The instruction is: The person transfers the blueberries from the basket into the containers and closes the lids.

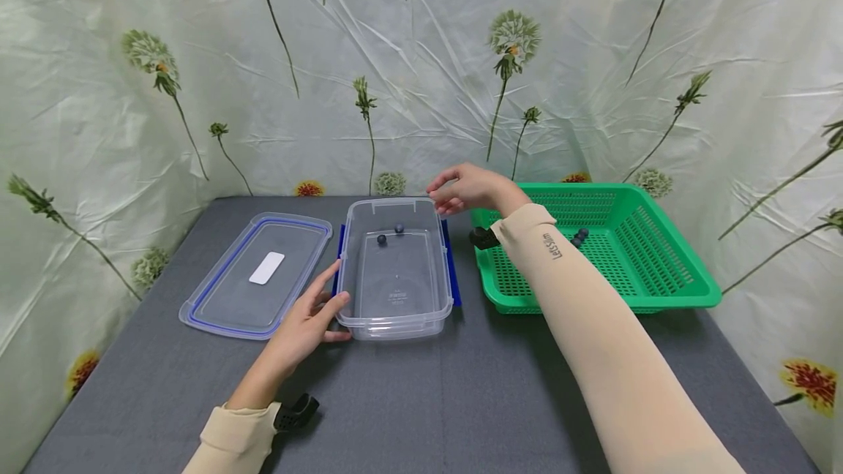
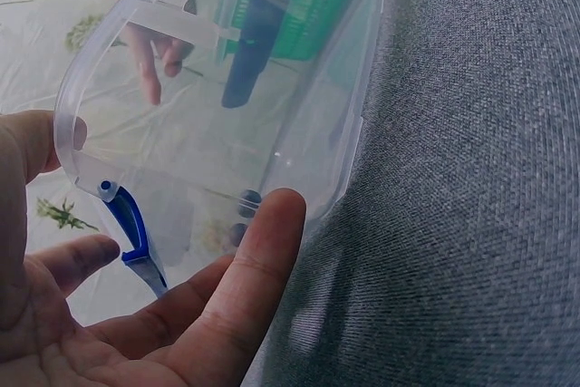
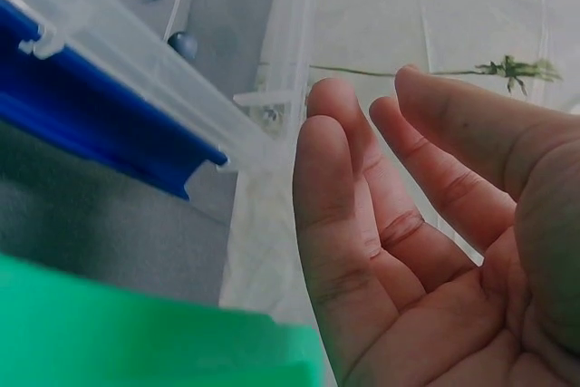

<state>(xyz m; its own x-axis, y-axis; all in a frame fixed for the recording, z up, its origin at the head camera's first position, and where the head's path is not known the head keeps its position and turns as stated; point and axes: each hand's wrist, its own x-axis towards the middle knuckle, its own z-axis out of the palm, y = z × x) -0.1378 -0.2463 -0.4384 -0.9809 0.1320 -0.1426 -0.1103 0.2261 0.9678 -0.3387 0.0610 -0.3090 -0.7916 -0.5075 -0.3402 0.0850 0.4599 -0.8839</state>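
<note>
A clear plastic food container (image 1: pixel 395 269) stands uncovered on the table with two blueberries (image 1: pixel 381 239) on its floor toward the far end. My left hand (image 1: pixel 303 328) rests at its near left corner, thumb over the rim and the other fingers spread along the outside. In the left wrist view, a blue side latch (image 2: pixel 131 224) hangs between these fingers. Above the far right corner is my right hand (image 1: pixel 464 189), fingers loosely bent, nothing between them in the right wrist view. Several more blueberries (image 1: pixel 578 238) lie in the green basket (image 1: pixel 678 269), partly behind the right forearm.
Left of the container lies its clear lid (image 1: pixel 230 313) with a blue seal and a white label (image 1: pixel 266 268). Blue latches (image 1: pixel 453 269) hang folded out at the container's sides. Behind the grey table (image 1: pixel 395 401) hangs a flowered curtain (image 1: pixel 421 79).
</note>
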